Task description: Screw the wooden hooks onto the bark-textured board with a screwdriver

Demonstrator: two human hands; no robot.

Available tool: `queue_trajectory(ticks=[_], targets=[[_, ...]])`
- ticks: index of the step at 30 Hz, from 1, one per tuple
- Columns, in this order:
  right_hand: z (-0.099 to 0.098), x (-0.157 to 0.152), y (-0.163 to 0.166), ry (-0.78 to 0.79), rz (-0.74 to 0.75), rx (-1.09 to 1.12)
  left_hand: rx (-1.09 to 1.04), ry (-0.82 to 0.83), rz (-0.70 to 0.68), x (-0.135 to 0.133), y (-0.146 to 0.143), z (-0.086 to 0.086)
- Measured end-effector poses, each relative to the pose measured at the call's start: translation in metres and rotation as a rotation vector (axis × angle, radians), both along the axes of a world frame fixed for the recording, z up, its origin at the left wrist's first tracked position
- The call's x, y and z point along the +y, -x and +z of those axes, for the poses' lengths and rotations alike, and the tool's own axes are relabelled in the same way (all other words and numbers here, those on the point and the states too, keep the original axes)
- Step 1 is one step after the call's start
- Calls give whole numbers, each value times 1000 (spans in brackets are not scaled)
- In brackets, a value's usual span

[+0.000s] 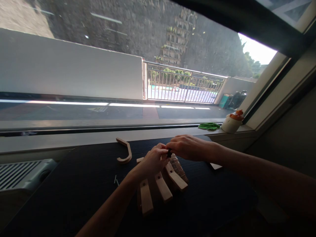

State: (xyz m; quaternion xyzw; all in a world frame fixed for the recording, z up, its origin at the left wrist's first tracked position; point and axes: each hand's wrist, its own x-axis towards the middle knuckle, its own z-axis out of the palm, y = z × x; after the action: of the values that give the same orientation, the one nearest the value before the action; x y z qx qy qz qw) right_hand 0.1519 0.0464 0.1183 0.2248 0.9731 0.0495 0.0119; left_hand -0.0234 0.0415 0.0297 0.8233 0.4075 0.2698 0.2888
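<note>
My left hand (pixel 153 160) and my right hand (pixel 185 147) meet over the dark table (pixel 81 191), fingers pinched together on a small black part (pixel 169 153) between them. Just under the hands lies a wooden assembly (pixel 161 186) with three pale slats fanning toward me. What lies beneath my palms is hidden. A curved wooden hook piece (pixel 125 150) rests apart, to the left of my left hand. Two small screws (pixel 116 179) lie on the table near my left wrist.
A window sill runs behind the table, carrying a green cloth (pixel 209 125) and a white pot with an orange figure (pixel 232 122). A white radiator (pixel 22 172) sits at the left. A flat white piece (pixel 216 166) lies under my right forearm.
</note>
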Motion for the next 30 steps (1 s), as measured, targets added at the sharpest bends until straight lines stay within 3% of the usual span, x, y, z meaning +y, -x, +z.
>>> queue_trajectory(ticks=[21, 30], targets=[[-6, -6, 4, 107, -240, 51, 30, -4, -11, 0, 0, 0], [2, -2, -7, 44, -42, -4, 40, -22, -8, 1, -2, -1]])
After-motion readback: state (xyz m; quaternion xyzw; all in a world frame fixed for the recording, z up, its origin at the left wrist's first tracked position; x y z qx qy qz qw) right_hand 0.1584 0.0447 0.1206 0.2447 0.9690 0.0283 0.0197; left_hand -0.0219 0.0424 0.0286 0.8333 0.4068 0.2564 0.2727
